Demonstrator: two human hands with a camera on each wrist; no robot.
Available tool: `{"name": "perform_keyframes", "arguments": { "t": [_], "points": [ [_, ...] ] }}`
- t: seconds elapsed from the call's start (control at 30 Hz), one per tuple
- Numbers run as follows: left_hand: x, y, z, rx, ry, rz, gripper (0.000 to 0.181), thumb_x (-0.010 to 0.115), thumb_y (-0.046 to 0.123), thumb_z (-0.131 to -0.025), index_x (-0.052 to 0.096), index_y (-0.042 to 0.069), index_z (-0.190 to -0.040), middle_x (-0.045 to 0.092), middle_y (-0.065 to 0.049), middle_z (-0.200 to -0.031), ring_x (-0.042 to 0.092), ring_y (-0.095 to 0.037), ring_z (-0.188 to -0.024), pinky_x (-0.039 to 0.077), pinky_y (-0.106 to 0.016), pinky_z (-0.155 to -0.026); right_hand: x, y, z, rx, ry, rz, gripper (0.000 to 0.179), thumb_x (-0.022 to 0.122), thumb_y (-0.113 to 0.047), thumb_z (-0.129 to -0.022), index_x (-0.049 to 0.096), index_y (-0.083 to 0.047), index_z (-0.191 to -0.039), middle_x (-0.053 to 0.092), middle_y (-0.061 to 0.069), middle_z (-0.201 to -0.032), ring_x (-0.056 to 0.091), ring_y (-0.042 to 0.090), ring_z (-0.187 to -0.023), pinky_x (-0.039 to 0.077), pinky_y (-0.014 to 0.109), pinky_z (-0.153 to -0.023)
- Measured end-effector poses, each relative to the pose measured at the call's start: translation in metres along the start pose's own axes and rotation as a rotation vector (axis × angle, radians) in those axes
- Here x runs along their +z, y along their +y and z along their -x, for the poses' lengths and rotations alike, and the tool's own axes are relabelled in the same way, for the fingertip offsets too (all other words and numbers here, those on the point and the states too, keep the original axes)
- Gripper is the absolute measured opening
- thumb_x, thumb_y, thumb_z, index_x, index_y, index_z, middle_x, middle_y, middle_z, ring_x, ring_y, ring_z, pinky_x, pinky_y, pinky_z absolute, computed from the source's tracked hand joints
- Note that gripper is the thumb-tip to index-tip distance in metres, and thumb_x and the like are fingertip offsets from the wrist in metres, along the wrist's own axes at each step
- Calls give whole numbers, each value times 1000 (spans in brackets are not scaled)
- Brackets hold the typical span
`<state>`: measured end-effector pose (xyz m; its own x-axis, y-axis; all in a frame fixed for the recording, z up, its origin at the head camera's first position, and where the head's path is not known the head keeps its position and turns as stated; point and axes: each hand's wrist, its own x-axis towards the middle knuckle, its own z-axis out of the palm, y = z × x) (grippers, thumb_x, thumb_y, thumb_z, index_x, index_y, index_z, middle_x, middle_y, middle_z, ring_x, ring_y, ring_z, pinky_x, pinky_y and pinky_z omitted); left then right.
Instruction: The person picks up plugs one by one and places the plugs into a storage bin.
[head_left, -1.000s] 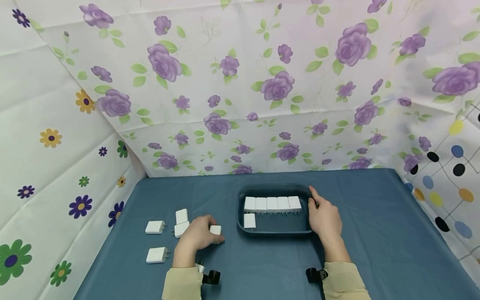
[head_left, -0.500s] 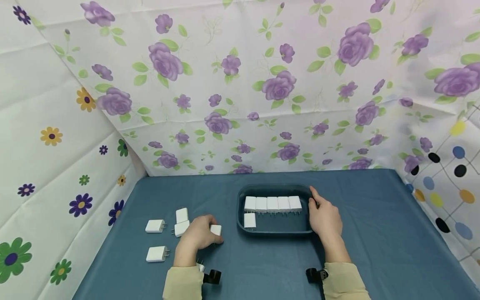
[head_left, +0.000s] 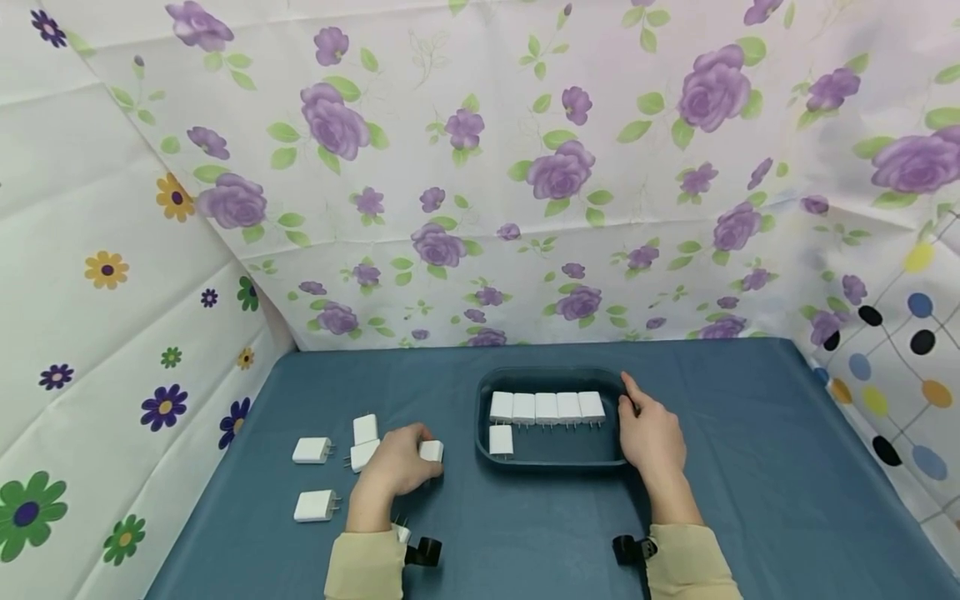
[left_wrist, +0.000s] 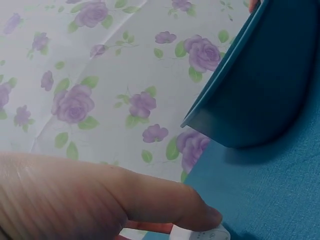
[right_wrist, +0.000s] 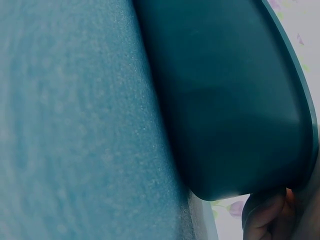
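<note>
My left hand (head_left: 401,462) pinches a white plug-in charger (head_left: 431,451) between thumb and fingers, left of the tray. In the left wrist view the thumb lies over the charger (left_wrist: 202,234), low in the frame. My right hand (head_left: 651,435) grips the right end of a dark teal tray (head_left: 555,463), thumb at the rim. Inside the tray, a row of white chargers (head_left: 546,408) lines the back, prongs toward me, and a single charger (head_left: 501,440) sits at the front left. The right wrist view shows the tray's outer wall (right_wrist: 235,100), with curled fingers (right_wrist: 265,215) at its end.
Left of my left hand, loose chargers lie on the blue cloth (head_left: 517,533): one upper (head_left: 312,450), one lower (head_left: 317,506), and two touching (head_left: 365,429). Another charger (head_left: 402,533) shows beside the left sleeve. Flowered sheets (head_left: 480,167) hang behind and at the sides.
My left hand and the charger in it have shifted slightly, with the charger's visible top a little higher in view. My right hand and the tray keep their place.
</note>
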<state>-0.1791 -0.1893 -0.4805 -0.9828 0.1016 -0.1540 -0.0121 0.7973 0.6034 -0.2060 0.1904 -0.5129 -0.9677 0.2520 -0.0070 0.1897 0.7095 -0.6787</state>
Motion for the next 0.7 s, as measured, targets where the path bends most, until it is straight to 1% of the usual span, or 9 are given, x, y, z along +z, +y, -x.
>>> {"name": "perform_keyframes", "arguments": {
  "t": [0.2, 0.3, 0.4, 0.5, 0.6, 0.7],
  "points": [
    [1, -1, 1, -4, 30, 27, 39, 81, 9, -86, 71, 1, -123, 67, -9, -95, 58, -23, -74, 51, -43, -67, 1, 1, 2, -1, -7, 3, 53, 42, -35, -116, 40, -31, -168, 49, 8, -61, 36, 20, -43, 32, 35, -42],
    [0, 3, 1, 17, 56, 41, 41, 80, 10, -88, 70, 1, -127, 64, -7, -91, 56, -22, -72, 48, -41, -65, 0, 1, 3, 1, -14, 3, 53, 42, -36, -116, 39, -31, -168, 49, 8, -62, 36, 20, -44, 32, 36, -43],
    [-1, 11, 0, 55, 81, 66, 42, 79, 12, -91, 70, 1, -131, 59, -6, -85, 51, -21, -69, 42, -39, -62, 0, 1, 2, 2, -6, 3, 53, 42, -35, -116, 39, -31, -168, 50, 9, -64, 37, 21, -44, 32, 36, -43],
    [-3, 20, 0, 89, 101, 89, 43, 78, 14, -93, 70, 2, -134, 56, -7, -83, 48, -22, -70, 39, -39, -61, 0, 0, 0, 4, 4, 7, 52, 42, -36, -116, 40, -32, -168, 50, 9, -65, 37, 22, -45, 32, 36, -43],
    [-4, 29, 1, 109, 131, 99, 43, 79, 16, -94, 70, 3, -134, 56, -7, -88, 48, -22, -76, 40, -40, -64, 0, -1, -1, 2, 6, 5, 53, 43, -36, -116, 40, -32, -168, 51, 9, -66, 37, 22, -46, 33, 37, -44],
    [0, 38, 2, 130, 140, 123, 43, 79, 16, -94, 70, 4, -134, 57, -8, -90, 49, -23, -76, 41, -41, -65, 0, -1, 0, 11, -1, 3, 53, 43, -35, -116, 40, -33, -168, 51, 9, -66, 38, 22, -46, 33, 37, -44]
  ]
}}
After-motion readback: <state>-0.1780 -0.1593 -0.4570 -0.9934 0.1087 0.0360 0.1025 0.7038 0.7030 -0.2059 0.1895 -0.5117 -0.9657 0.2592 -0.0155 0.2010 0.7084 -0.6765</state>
